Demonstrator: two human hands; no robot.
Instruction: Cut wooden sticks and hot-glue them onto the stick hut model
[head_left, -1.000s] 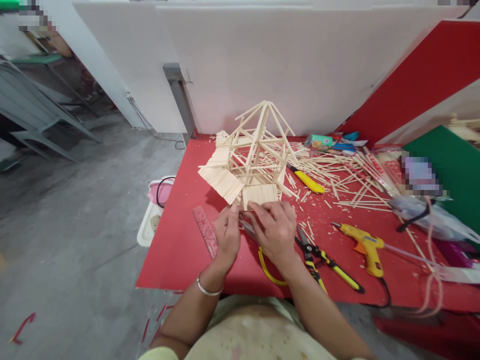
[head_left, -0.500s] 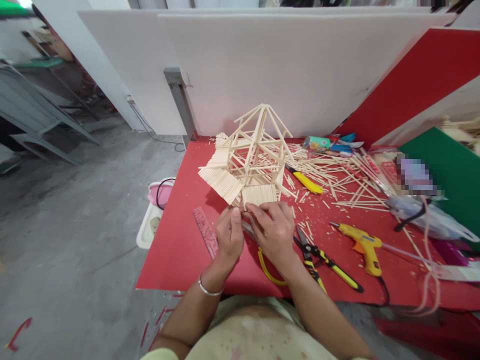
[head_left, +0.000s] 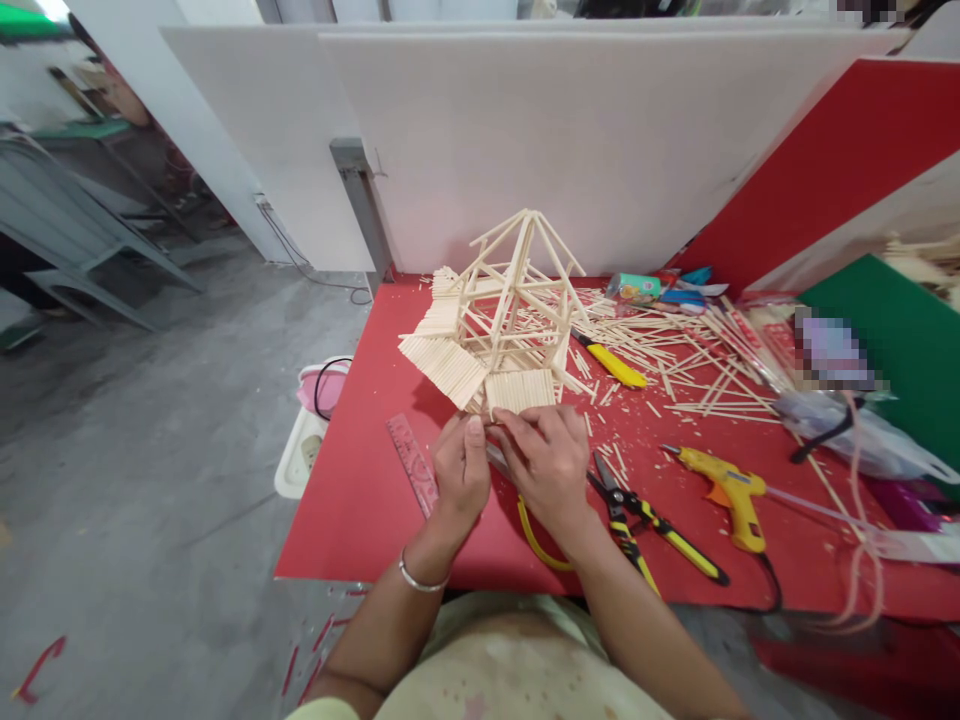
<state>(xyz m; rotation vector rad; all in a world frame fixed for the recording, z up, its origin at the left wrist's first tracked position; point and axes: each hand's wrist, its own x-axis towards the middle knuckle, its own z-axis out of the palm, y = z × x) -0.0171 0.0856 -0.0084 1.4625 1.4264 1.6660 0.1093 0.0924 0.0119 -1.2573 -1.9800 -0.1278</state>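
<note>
A pale model made of thin wooden sticks [head_left: 514, 290] stands on the red tabletop, an open frame rising to a peak. Flat panels of sticks laid side by side spread from its base, one at the left front [head_left: 444, 368] and one at the front [head_left: 521, 389]. At the model's near edge my left hand [head_left: 459, 465] is closed, thumb up. My right hand [head_left: 547, 460] meets it there, fingers pinched. Between the fingertips a bit of wooden stick [head_left: 491, 419] shows, mostly hidden. Under my right hand lies a yellow-handled tool [head_left: 536, 535], partly covered.
A clear ruler [head_left: 411, 462] lies left of my hands. To the right are black-and-yellow cutters [head_left: 637, 515], a yellow glue gun [head_left: 724, 490] with its cord, and a yellow utility knife [head_left: 616, 366]. Loose sticks [head_left: 667, 345] are scattered behind. White boards [head_left: 585, 150] stand at the back.
Almost nothing differs. Both hands keep their pinch at the model's near edge, and the whole view has shifted very slightly.
</note>
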